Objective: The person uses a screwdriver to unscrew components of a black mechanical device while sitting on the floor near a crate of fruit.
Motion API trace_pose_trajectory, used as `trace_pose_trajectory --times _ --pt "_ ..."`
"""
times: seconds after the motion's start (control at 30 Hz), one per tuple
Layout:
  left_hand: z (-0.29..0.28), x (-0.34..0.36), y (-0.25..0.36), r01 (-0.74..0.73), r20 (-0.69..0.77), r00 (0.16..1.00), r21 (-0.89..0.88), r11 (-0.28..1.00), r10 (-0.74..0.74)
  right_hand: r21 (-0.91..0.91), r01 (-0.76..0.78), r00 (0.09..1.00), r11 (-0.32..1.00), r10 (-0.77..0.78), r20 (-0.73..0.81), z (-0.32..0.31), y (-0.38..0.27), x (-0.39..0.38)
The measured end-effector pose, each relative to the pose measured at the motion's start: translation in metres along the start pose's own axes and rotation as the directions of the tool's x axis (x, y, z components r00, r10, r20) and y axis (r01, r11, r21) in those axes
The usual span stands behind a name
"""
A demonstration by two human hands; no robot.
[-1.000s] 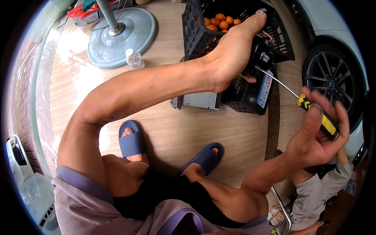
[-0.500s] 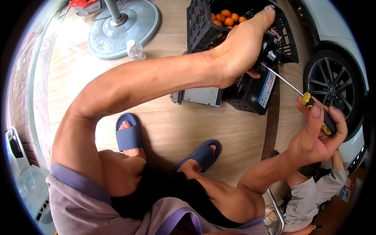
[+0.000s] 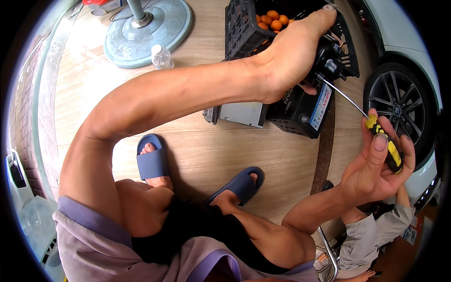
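Note:
My left hand (image 3: pixel 293 58) grips a black moulded part (image 3: pixel 331 66) at the upper right, above a black battery (image 3: pixel 294 113). Its fingers are mostly hidden behind my palm and the part. My right hand (image 3: pixel 376 167) holds a screwdriver (image 3: pixel 392 155) by its yellow and black handle, with the long metal shaft reaching up to the part. Just under my left wrist lies a flat metal-cased box (image 3: pixel 239 115). Behind my left hand stands a black plastic crate (image 3: pixel 244 35) with several oranges (image 3: pixel 273 15) in it.
A round pale-blue stand base (image 3: pixel 122 44) and clear bottle (image 3: pixel 162 61) are on the tiled floor (image 3: pixel 197 155). A white car (image 3: pixel 404 26) and its wheel (image 3: pixel 397 105) flank the right. Another person's grey-clad leg (image 3: pixel 390 225) shows lower right, beside a chrome tube (image 3: pixel 329 249).
My left hand and the black part have shifted up and slightly right in view. My right fingers have changed position on the screwdriver handle, whose shaft still reaches the part.

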State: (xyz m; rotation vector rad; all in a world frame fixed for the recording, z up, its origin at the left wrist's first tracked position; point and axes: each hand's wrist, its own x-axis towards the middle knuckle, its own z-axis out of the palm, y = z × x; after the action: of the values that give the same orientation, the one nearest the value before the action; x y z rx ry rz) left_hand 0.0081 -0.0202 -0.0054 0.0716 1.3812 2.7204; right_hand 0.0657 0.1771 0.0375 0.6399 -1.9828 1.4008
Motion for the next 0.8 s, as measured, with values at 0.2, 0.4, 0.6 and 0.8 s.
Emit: trace_pose_trajectory --times 0.2,0.4,0.6,0.8 --pt "-0.009 0.007 -0.002 0.071 0.145 0.989 -0.277 0.958 -0.032 -0.117 0.047 0.994 0.992 -0.058 -0.092 0.015 -0.001 -0.005" --pt "-0.013 0.004 0.002 0.133 0.196 0.975 -0.151 0.979 -0.102 -0.144 0.104 0.99 0.984 -0.116 -0.078 0.02 -0.006 -0.004" --pt "-0.018 0.007 0.0 0.1 0.202 0.977 -0.177 0.979 -0.063 -0.139 0.096 0.981 0.986 -0.117 -0.153 0.029 -0.005 -0.006" --pt "-0.02 0.012 0.0 0.19 0.278 0.953 -0.231 0.954 -0.123 -0.181 0.369 0.914 0.912 -0.392 -0.109 0.019 -0.01 0.003"
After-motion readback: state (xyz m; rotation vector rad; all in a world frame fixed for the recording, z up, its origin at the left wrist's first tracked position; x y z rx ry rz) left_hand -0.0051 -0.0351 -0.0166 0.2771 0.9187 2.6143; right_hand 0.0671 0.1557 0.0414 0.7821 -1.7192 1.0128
